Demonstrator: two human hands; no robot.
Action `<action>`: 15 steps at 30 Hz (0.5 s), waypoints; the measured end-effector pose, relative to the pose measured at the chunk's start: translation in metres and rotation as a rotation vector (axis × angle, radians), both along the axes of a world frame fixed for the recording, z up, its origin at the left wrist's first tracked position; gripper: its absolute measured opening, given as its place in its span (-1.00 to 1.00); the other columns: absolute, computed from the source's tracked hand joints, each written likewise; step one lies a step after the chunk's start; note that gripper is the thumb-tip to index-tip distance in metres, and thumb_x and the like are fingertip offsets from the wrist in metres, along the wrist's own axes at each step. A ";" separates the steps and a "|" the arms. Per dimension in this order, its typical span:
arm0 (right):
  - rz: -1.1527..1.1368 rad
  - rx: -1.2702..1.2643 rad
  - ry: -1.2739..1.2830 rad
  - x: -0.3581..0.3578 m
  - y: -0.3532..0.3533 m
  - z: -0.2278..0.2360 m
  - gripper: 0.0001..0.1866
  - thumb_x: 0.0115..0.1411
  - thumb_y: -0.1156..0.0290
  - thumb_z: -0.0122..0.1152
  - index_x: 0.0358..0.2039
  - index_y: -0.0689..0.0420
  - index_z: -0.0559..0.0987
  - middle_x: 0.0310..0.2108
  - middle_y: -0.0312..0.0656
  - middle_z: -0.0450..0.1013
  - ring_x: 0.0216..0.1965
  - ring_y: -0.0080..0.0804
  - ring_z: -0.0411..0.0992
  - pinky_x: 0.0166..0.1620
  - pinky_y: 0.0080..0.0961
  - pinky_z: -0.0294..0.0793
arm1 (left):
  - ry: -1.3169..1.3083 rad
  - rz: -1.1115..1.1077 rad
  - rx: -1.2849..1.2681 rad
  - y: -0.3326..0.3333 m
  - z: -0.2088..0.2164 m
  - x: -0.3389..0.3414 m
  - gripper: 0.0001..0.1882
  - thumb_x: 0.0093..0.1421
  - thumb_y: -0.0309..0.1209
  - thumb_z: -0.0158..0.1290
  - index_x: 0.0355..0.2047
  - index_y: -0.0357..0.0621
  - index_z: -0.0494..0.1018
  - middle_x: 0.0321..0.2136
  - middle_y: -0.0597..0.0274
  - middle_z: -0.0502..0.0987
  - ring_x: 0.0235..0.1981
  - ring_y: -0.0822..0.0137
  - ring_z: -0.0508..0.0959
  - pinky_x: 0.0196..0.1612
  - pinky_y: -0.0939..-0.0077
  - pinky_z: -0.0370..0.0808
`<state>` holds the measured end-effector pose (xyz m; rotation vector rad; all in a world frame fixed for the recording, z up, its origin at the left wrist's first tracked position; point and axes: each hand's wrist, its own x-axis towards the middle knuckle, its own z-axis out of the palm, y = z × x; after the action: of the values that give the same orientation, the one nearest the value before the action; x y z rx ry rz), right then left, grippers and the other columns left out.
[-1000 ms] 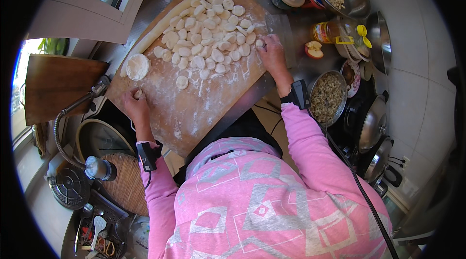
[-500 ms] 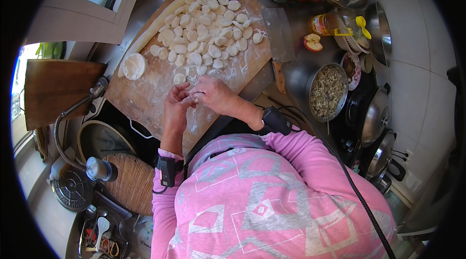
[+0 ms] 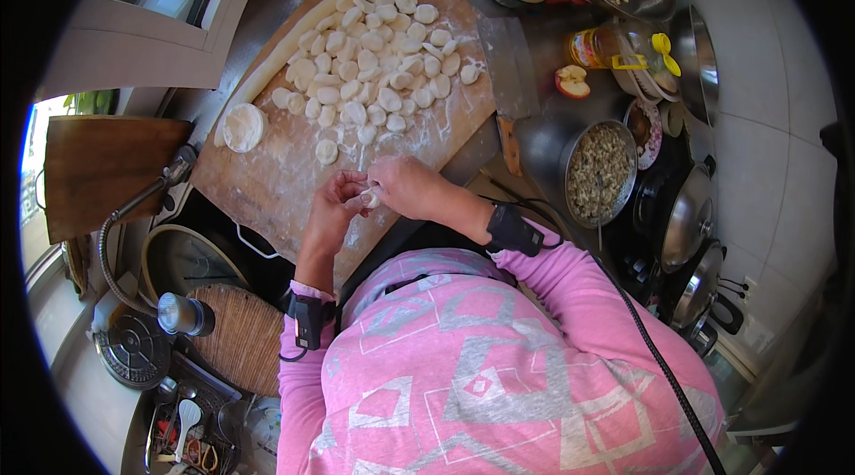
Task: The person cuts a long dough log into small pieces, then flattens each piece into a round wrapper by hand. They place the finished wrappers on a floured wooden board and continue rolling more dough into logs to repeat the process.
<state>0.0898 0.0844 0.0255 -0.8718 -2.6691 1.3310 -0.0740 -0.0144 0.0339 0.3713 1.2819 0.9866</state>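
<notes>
Over the near part of a floured wooden board (image 3: 267, 199), my left hand (image 3: 335, 206) and my right hand (image 3: 398, 182) meet with fingers pinched on a small piece of dough (image 3: 370, 199). The hands cover part of it. Just beyond my left hand, one flattened dough round (image 3: 326, 152) lies by itself. Farther back, many small pieces of dough (image 3: 370, 56) are spread in a loose pile dusted with flour. A long dough rope (image 3: 294, 40) runs along the board's left edge. At its near end stands a round white container of flour (image 3: 244, 127).
Right of the board lie a cleaver (image 3: 509, 65) and a bitten apple (image 3: 572, 81). A metal bowl of chopped filling (image 3: 600, 174) stands beyond, near an oil bottle (image 3: 598, 48) and lidded pans (image 3: 688, 212). A flexible tap (image 3: 134, 203) is at the left. A cable (image 3: 637, 319) trails from my right wrist.
Both hands have come slightly nearer to me and to the right, still together. The dough piece between my fingers now shows more clearly. The lone round on the board is now uncovered.
</notes>
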 end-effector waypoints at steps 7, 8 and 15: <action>-0.669 0.323 0.149 0.033 0.096 -0.013 -0.91 0.14 0.49 0.21 -0.36 0.22 0.61 -0.36 0.03 0.54 -0.32 -0.03 0.55 -0.22 -0.26 0.56 | -0.088 0.124 0.075 -0.001 -0.002 -0.004 -0.62 0.13 -0.66 0.15 -0.01 -0.28 0.42 -0.38 0.28 0.56 -0.36 0.44 0.56 -0.24 0.54 0.54; -0.791 0.265 0.159 0.045 0.123 -0.015 -0.90 0.13 0.50 0.24 -0.34 0.21 0.64 -0.36 -0.01 0.55 -0.32 -0.07 0.56 -0.22 -0.31 0.56 | -0.058 0.123 0.051 -0.004 -0.002 -0.006 -0.61 0.13 -0.66 0.16 -0.01 -0.28 0.42 -0.39 0.29 0.55 -0.36 0.44 0.56 -0.23 0.54 0.54; -0.825 0.466 0.167 0.097 0.154 -0.023 -0.88 0.03 0.56 0.35 -0.36 0.17 0.69 -0.36 -0.10 0.55 -0.32 -0.18 0.56 -0.20 -0.39 0.54 | 0.046 0.097 -0.050 -0.013 -0.005 -0.002 -0.58 0.13 -0.66 0.14 0.03 -0.30 0.44 -0.29 0.27 0.54 -0.28 0.42 0.57 -0.18 0.52 0.55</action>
<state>0.1866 0.2388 0.0020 -1.4508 -1.9600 0.5342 -0.0765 -0.0270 0.0287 0.2969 1.3738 1.0313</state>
